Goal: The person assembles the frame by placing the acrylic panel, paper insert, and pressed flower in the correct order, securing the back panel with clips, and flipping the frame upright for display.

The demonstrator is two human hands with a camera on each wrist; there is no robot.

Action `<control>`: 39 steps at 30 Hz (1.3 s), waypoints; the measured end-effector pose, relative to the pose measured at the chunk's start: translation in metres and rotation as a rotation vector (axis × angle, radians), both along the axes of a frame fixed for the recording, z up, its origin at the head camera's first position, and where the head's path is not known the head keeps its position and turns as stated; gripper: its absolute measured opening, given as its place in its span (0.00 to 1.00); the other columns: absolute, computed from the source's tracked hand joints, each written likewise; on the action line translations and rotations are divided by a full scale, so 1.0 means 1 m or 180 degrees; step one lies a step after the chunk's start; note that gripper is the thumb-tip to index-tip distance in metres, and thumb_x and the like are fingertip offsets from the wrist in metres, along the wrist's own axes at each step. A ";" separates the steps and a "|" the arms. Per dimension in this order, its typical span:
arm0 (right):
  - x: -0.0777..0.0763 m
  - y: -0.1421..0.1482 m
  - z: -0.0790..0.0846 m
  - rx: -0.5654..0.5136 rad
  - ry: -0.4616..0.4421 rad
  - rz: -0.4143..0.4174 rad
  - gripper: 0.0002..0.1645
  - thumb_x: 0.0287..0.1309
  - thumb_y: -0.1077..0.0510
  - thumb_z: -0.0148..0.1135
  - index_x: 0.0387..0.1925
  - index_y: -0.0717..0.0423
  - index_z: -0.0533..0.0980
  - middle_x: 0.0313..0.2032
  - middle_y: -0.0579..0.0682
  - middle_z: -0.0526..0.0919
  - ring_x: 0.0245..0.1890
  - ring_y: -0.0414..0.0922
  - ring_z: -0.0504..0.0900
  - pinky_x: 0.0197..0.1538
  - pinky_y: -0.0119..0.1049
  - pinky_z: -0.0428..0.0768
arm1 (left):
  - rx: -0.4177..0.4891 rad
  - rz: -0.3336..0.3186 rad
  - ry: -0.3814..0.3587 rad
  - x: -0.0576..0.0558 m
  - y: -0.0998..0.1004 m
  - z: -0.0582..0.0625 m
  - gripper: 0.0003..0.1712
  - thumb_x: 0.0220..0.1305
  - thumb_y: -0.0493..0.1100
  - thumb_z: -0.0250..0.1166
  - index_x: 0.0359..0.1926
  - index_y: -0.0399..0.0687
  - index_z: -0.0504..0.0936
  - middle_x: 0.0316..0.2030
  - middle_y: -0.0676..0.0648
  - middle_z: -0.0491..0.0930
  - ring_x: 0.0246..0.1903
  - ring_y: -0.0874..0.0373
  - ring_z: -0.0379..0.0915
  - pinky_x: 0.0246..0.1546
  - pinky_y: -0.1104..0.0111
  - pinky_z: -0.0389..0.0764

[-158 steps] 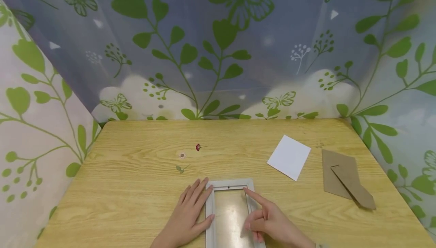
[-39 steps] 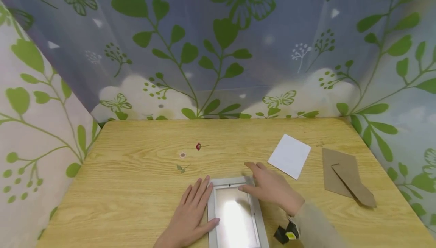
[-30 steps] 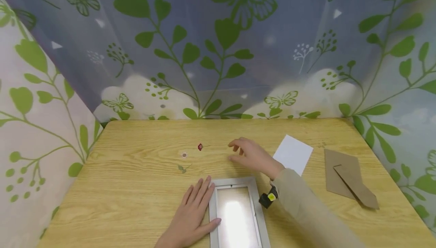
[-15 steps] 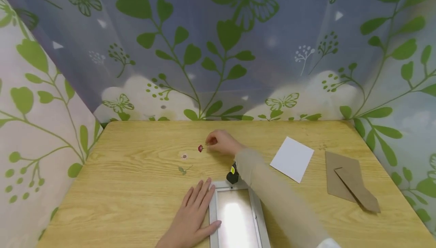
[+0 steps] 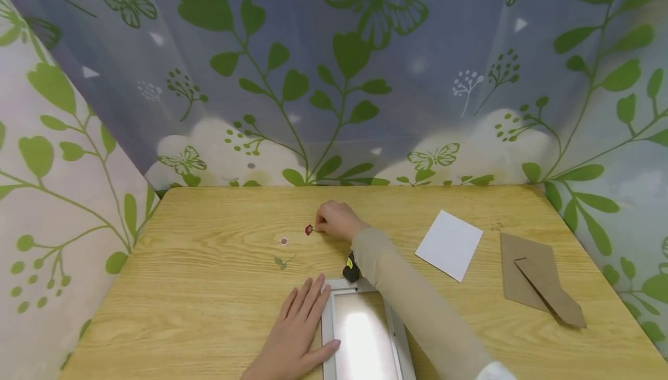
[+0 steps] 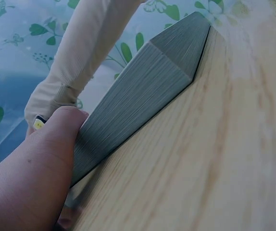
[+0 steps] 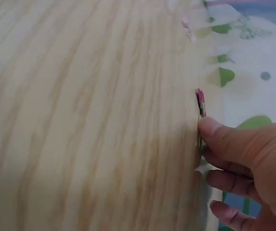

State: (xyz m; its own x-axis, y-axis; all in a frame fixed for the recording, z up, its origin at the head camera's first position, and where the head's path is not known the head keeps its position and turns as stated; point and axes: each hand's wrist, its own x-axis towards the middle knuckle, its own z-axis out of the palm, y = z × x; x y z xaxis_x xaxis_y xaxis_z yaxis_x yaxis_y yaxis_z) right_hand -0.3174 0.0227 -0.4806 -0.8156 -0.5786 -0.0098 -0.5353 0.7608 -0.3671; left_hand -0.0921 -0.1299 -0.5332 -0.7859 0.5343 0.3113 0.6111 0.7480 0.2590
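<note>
My right hand [image 5: 338, 220] reaches over the frame to the far part of the table. Its thumb and fingertips pinch the thin stem of a small dried red flower [image 5: 308, 230]; the bloom [image 7: 201, 98] pokes out past the thumb in the right wrist view. My left hand [image 5: 294, 333] lies flat with fingers extended along the left side of a silver-grey picture frame [image 5: 339, 284], its thumb across the inner edge. Bright light glares off the pane [image 5: 360, 333]. In the left wrist view, the frame's brushed side [image 6: 133, 98] rises beside that hand.
A pale pink dried flower [image 5: 283, 241] and a green leaf sprig [image 5: 282, 263] lie left of the red flower. To the right are a white square card [image 5: 450, 245] and a brown backing board [image 5: 527, 270] with its stand leg. Patterned curtain [image 5: 292, 78] encloses the wooden table [image 5: 182, 287].
My right hand has left the frame's upper right corner, crossed to the red flower and taken its stem. My left hand has stayed on the frame's left side.
</note>
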 end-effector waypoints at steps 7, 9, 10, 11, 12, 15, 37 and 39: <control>0.005 0.000 0.009 0.0381 0.0036 0.0140 0.07 0.64 0.54 0.66 0.31 0.48 0.85 0.34 0.44 0.85 0.42 0.45 0.81 0.57 0.51 0.76 | 0.0020 0.0002 -0.0034 0.000 0.000 0.000 0.51 0.68 0.71 0.50 0.78 0.44 0.50 0.78 0.43 0.45 0.75 0.43 0.44 0.70 0.49 0.48; 0.003 0.004 0.011 0.0323 0.0022 0.0168 0.06 0.64 0.54 0.66 0.31 0.48 0.85 0.34 0.43 0.85 0.39 0.42 0.81 0.53 0.47 0.78 | 0.0000 0.0006 -0.0011 0.000 0.001 0.000 0.51 0.68 0.71 0.50 0.78 0.44 0.50 0.78 0.42 0.45 0.75 0.43 0.44 0.70 0.49 0.49; 0.003 0.007 0.012 0.0280 0.0006 0.0185 0.06 0.64 0.55 0.66 0.31 0.48 0.85 0.33 0.42 0.85 0.37 0.41 0.81 0.51 0.45 0.79 | -0.0009 0.0014 -0.0005 0.000 0.001 0.001 0.51 0.68 0.71 0.50 0.78 0.44 0.50 0.78 0.42 0.45 0.75 0.43 0.45 0.70 0.49 0.49; 0.002 0.009 0.012 0.0222 -0.0016 0.0205 0.06 0.63 0.56 0.66 0.31 0.48 0.84 0.33 0.42 0.85 0.36 0.40 0.81 0.49 0.43 0.79 | -0.0021 0.0021 -0.0011 0.000 0.001 0.001 0.50 0.68 0.70 0.50 0.78 0.44 0.50 0.78 0.42 0.45 0.75 0.43 0.45 0.71 0.50 0.48; 0.001 0.012 0.012 0.0169 -0.0033 0.0230 0.05 0.63 0.56 0.66 0.31 0.48 0.84 0.32 0.41 0.84 0.35 0.39 0.80 0.48 0.41 0.79 | -0.0010 0.0022 -0.0020 0.001 0.001 0.001 0.50 0.68 0.70 0.50 0.78 0.44 0.50 0.78 0.42 0.45 0.75 0.42 0.45 0.71 0.50 0.48; 0.000 0.022 0.017 0.0047 -0.0102 0.0308 0.05 0.63 0.57 0.65 0.31 0.49 0.84 0.32 0.41 0.83 0.33 0.37 0.78 0.45 0.38 0.79 | -0.0014 0.0039 -0.0034 0.001 0.001 0.003 0.50 0.68 0.71 0.50 0.78 0.44 0.51 0.78 0.43 0.46 0.75 0.43 0.45 0.71 0.49 0.49; 0.088 0.072 0.103 -0.0550 -0.0805 0.0365 0.09 0.64 0.62 0.64 0.27 0.53 0.82 0.26 0.45 0.82 0.23 0.38 0.75 0.30 0.32 0.76 | 0.0059 0.0128 -0.0271 0.002 0.003 0.005 0.51 0.66 0.71 0.51 0.79 0.50 0.49 0.79 0.48 0.43 0.76 0.46 0.41 0.70 0.46 0.51; 0.096 0.077 0.101 -0.0645 -0.0847 0.0385 0.09 0.64 0.62 0.64 0.26 0.53 0.82 0.26 0.44 0.81 0.24 0.37 0.75 0.31 0.32 0.76 | 0.0068 0.0125 -0.0252 0.001 0.004 0.005 0.51 0.66 0.71 0.52 0.79 0.50 0.49 0.79 0.48 0.43 0.76 0.45 0.42 0.70 0.45 0.51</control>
